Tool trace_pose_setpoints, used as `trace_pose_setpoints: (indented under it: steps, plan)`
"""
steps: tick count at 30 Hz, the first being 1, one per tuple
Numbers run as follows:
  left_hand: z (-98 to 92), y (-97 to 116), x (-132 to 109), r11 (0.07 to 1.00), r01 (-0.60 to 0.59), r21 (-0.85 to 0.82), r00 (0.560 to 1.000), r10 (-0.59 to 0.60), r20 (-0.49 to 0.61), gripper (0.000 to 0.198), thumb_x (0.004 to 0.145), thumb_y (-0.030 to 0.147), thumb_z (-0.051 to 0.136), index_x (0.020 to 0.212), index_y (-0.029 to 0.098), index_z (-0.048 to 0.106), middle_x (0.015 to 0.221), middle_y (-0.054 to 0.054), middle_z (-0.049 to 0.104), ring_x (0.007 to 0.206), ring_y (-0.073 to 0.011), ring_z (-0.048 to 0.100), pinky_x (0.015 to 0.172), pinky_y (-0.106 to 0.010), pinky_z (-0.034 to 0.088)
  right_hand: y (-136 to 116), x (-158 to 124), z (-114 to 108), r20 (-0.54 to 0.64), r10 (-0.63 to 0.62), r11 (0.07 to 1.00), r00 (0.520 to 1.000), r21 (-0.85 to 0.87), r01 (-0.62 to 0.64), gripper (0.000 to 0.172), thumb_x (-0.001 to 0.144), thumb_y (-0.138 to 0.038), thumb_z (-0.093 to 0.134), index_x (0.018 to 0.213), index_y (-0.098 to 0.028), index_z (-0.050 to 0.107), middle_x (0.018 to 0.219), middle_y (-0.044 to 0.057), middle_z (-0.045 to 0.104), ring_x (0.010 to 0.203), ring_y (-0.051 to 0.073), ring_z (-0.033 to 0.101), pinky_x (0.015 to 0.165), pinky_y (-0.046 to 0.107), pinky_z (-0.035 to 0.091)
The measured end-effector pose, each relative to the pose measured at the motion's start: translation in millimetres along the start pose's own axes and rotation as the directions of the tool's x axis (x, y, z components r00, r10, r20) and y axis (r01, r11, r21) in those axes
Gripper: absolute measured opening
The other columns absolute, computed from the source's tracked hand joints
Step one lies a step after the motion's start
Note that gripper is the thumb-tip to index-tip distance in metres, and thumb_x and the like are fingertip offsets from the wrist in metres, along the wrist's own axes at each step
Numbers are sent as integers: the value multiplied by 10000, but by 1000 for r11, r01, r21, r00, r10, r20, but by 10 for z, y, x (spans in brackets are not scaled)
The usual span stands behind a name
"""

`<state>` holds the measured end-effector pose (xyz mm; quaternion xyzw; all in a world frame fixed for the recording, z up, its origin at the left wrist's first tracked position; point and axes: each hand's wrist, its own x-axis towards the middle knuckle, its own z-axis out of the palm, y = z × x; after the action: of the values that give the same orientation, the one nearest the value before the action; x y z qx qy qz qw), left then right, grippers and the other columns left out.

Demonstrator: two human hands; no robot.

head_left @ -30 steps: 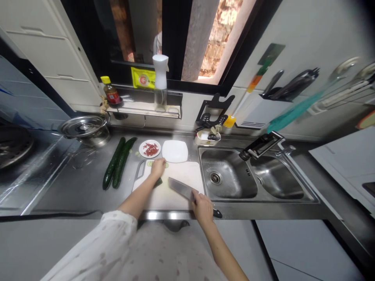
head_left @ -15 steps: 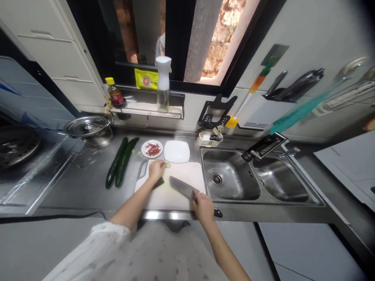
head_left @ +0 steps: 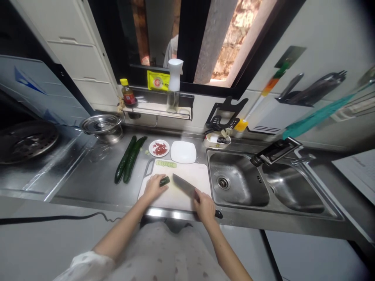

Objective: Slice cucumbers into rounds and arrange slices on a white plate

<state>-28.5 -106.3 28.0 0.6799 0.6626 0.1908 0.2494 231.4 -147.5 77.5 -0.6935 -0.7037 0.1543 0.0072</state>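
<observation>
On a white cutting board (head_left: 187, 201), my left hand (head_left: 153, 189) is closed around a short piece of cucumber (head_left: 164, 180). My right hand (head_left: 204, 205) grips the handle of a knife (head_left: 184, 184), whose broad blade points up and left over the board, its tip just right of the cucumber piece. A row of thin cucumber slices (head_left: 166, 164) lies along the board's top left edge. Behind the board stand a round plate of chopped red pieces (head_left: 159, 148) and a white square plate (head_left: 183, 152).
Two whole cucumbers (head_left: 129, 160) lie left of the board, near a lidded steel pot (head_left: 103, 127). A double sink (head_left: 237, 179) is at the right. A black handle (head_left: 218, 214) sticks out by the board's lower right corner. Bottles stand on the shelf (head_left: 158, 111).
My left hand has come down from the slices to the cucumber piece and taken hold of it, leaving the row uncovered. My right hand still holds the knife. The view has shifted slightly.
</observation>
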Motion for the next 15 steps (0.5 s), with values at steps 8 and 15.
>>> trace_pose_setpoints:
  steps: [8,15]
  plan:
    - [33,-71,-102,998,17,-53,1000,-17,3,520,767,106,579,1274,216,548,1153,-84,598,1126,-220,512,968,-327,393,-83,4,5,-7,12,999,1000,31,-12,458,855,-204,496,1306,-210,578,1009,60,689,986,187,598,839,247,404]
    - [131,-223,-61,986,56,-155,993,-71,-95,441,779,151,596,1217,191,588,1147,-83,629,1104,-217,552,978,-342,421,-69,-30,22,-8,9,999,1000,33,-8,468,857,-214,497,1319,-217,568,1048,64,686,990,190,606,843,254,409]
